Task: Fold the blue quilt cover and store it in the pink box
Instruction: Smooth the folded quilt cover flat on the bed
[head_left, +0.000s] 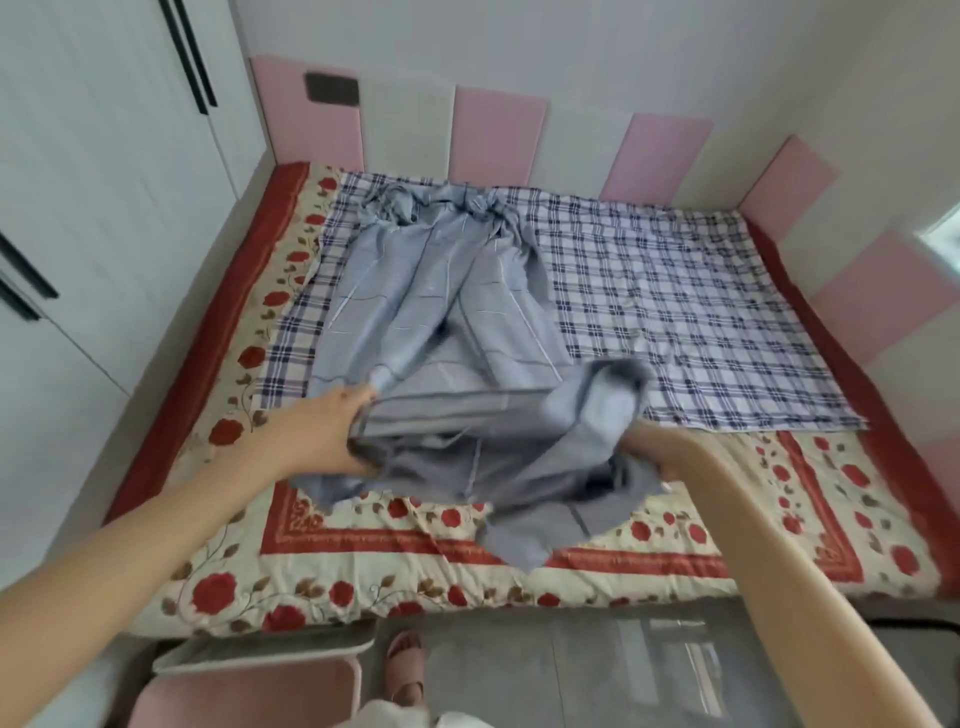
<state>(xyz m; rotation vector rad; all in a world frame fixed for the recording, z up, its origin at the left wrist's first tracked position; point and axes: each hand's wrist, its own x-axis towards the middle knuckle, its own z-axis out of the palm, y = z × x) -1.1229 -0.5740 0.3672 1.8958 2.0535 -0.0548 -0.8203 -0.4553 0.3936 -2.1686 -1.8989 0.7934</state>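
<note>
The blue quilt cover (452, 291) lies lengthwise on the bed, bunched at the far end and gathered in loose folds near me. My left hand (332, 431) grips the stacked near edge of the cover on its left side. My right hand (660, 452) holds the right part of the cover, with cloth draped over its fingers so most of the hand is hidden. A corner of the cover hangs toward the bed's front edge. The pink box (249, 691) stands open on the floor at the lower left, below the bed.
A plaid sheet (691, 312) covers the far half of a red floral mattress pad (363, 566). Pink and white padded panels (493, 135) line the walls. White wardrobe doors (78, 182) stand on the left. My slippered foot (405, 660) is on the grey floor.
</note>
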